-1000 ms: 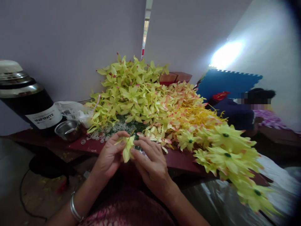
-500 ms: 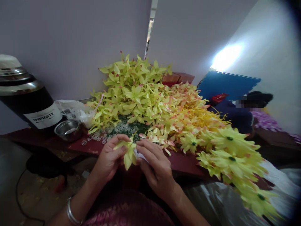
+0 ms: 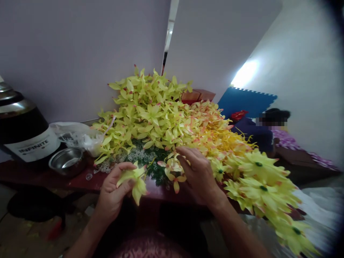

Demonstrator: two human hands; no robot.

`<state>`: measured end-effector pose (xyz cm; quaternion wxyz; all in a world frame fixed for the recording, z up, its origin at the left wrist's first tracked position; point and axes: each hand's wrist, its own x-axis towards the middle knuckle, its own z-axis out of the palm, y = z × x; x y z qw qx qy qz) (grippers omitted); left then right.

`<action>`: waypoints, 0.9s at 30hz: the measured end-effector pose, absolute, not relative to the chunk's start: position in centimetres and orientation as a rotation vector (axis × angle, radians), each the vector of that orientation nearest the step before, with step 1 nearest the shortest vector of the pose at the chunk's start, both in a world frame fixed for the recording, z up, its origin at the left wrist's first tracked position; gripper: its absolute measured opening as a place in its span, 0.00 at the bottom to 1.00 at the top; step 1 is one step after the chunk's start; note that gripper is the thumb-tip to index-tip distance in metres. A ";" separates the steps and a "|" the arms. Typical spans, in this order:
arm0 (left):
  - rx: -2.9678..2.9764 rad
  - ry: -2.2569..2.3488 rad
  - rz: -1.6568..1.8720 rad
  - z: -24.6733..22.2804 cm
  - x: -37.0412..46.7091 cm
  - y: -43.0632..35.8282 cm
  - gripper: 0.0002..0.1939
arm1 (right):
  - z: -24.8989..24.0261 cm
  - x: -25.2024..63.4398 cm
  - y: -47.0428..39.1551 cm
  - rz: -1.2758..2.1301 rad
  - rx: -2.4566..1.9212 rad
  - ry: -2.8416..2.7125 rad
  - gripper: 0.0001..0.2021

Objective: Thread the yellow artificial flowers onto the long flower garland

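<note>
A yellow-green artificial flower (image 3: 138, 184) with pink petal tips is pinched between the thumb and fingers of my left hand (image 3: 114, 188), above the front edge of the table. My right hand (image 3: 197, 170) is over the near side of the flower heap, palm down. Its fingers are stretched out and slightly bent, beside some cream-pink flowers (image 3: 176, 179); the thumb is hidden. Between the hands and the heap lie small clear plastic rings (image 3: 141, 156) and dark green plastic pieces (image 3: 158, 172). Behind them rises the heap of yellow-green flowers (image 3: 153, 114).
On the left of the dark red table (image 3: 77, 182) stand a black flask (image 3: 27, 132), a steel bowl (image 3: 67, 161) and a plastic bag (image 3: 80, 136). Joined flowers with green centres (image 3: 259, 175) hang over the right edge. Another person (image 3: 252, 130) sits beyond, near purple-white flowers (image 3: 286, 138).
My right hand has left the flower in my left hand and moved right to the heap. A white thing seen by its fingers before no longer shows. The view has shifted slightly.
</note>
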<state>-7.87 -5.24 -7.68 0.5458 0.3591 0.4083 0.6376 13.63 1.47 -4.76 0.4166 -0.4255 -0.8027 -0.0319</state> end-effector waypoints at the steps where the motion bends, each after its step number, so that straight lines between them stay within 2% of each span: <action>1: 0.846 0.957 1.511 -7.8 -7.9 -5.1 0.16 | -4.4 13.5 1.9 -0.094 -1.097 -2.024 0.09; 9: 0.819 0.935 1.478 -8.1 -8.0 -4.5 0.15 | -3.4 9.2 5.2 -0.223 -1.470 -2.378 0.05; 11: 0.805 0.921 1.489 -7.9 -8.1 -4.6 0.16 | -3.7 8.4 5.9 -0.223 -1.501 -2.404 0.08; 15: 0.809 0.880 1.490 -7.6 -8.2 -4.9 0.19 | -4.5 7.7 6.9 -0.168 -1.511 -2.364 0.06; 17: 0.827 0.867 1.485 -7.6 -8.3 -4.9 0.21 | -4.7 7.8 7.2 -0.123 -1.503 -2.325 0.09; 23: 0.834 0.839 1.452 -7.7 -8.4 -4.8 0.27 | -4.1 8.9 6.8 0.032 -1.426 -2.191 0.06; 27: 0.838 0.844 1.459 -7.5 -8.2 -4.8 0.30 | -3.0 9.6 5.4 0.368 -1.158 -1.881 0.04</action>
